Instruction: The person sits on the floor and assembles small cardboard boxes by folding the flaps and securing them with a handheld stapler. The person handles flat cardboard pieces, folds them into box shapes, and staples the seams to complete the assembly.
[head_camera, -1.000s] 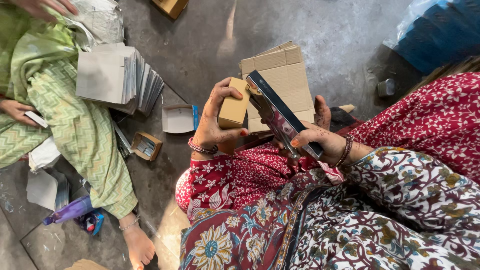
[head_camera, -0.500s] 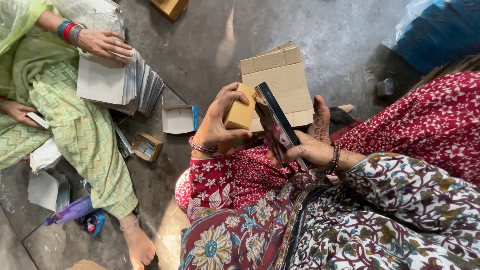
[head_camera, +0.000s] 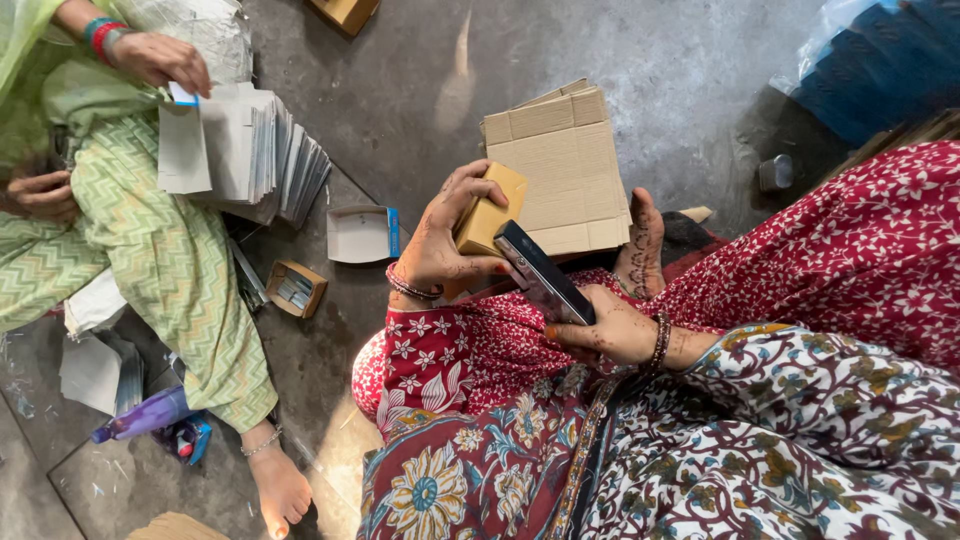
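— The small box (head_camera: 488, 212) in the left hand (head_camera: 440, 245)?
— Plain tan, like the flattened cardboard (head_camera: 565, 165) beyond it. The slim piece (head_camera: 543, 273) in the right hand (head_camera: 605, 330) is black — glossy.
— Both hands show dark henna patterns?
— Yes. The near clothing (head_camera: 800, 300) is red with small white flowers; the sleeve (head_camera: 830, 420) is white with maroon vines.
— And on the left?
— Pale green zigzag trousers (head_camera: 170, 260), a grey-white stack of sheets (head_camera: 245, 150), a purple bottle (head_camera: 140, 415) on the grey floor (head_camera: 400, 100).
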